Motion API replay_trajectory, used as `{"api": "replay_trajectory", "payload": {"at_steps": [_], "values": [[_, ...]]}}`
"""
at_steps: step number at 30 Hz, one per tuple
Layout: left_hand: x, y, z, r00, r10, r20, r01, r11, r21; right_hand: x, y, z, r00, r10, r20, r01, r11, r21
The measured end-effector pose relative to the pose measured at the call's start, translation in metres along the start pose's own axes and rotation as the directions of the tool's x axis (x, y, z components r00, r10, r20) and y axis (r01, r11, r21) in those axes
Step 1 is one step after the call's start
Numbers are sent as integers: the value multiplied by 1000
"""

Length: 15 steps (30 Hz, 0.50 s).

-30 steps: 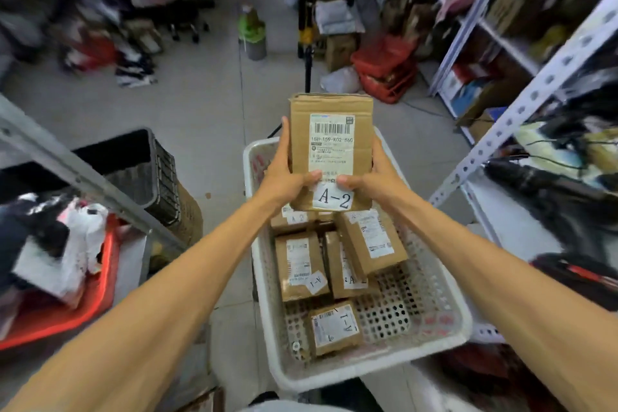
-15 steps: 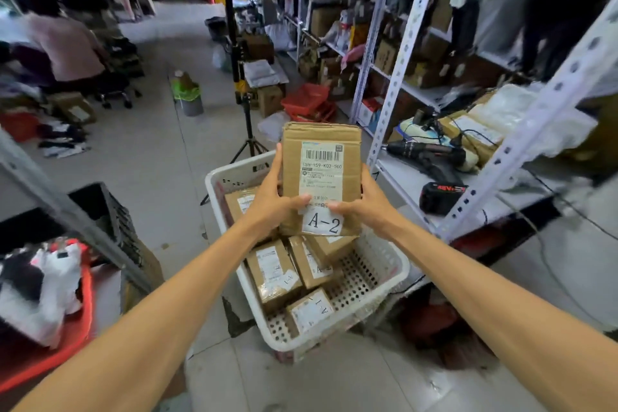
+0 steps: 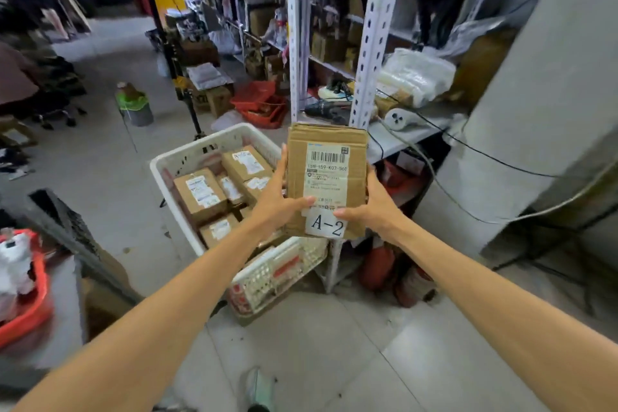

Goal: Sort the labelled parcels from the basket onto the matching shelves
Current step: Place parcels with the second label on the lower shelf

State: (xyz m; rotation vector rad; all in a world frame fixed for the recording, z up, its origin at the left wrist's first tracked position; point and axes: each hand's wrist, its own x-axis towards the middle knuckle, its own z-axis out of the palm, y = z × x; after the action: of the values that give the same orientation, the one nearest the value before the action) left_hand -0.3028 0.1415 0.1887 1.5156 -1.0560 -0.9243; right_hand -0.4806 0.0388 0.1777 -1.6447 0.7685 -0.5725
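Note:
A brown cardboard parcel (image 3: pixel 326 174) with a barcode label and a white tag reading A-2 is held upright in front of me. My left hand (image 3: pixel 276 202) grips its left edge, thumb across the front. My right hand (image 3: pixel 374 204) grips its right edge the same way. Left of and below the parcel stands the white plastic basket (image 3: pixel 187 157) on the floor, holding several more labelled brown parcels (image 3: pixel 200 192). Behind the parcel rises a white metal shelf rack (image 3: pixel 369 43) with cluttered shelves.
A grey pillar (image 3: pixel 541 104) stands at the right with cables running across it. Red baskets (image 3: pixel 261 104) and a tripod (image 3: pixel 187 100) sit on the floor beyond the basket. A red tray (image 3: pixel 30 308) and a black crate (image 3: pixel 63 224) are at the left.
My view has swung to the right and upward toward the shelf rack. The parcel stays in both hands while the basket has slid to the left in view.

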Motion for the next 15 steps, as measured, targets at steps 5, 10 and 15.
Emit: {"api": "replay_trajectory", "payload": {"at_steps": [5, 10, 15], "values": [[-8, 16, 91, 982, 25, 186, -27, 1000, 8, -80, 10, -73, 993, 17, -113, -26, 996, -81], [-4, 46, 185, 927, 55, 370, -55, 998, -11, -154, 13, -146, 948, 76, -310, -103, 992, -73], [-3, 72, 274, 794, 127, 594, -104, 992, -72, -231, 16, -201, 840, 114, -531, -141, 990, -12]]}}
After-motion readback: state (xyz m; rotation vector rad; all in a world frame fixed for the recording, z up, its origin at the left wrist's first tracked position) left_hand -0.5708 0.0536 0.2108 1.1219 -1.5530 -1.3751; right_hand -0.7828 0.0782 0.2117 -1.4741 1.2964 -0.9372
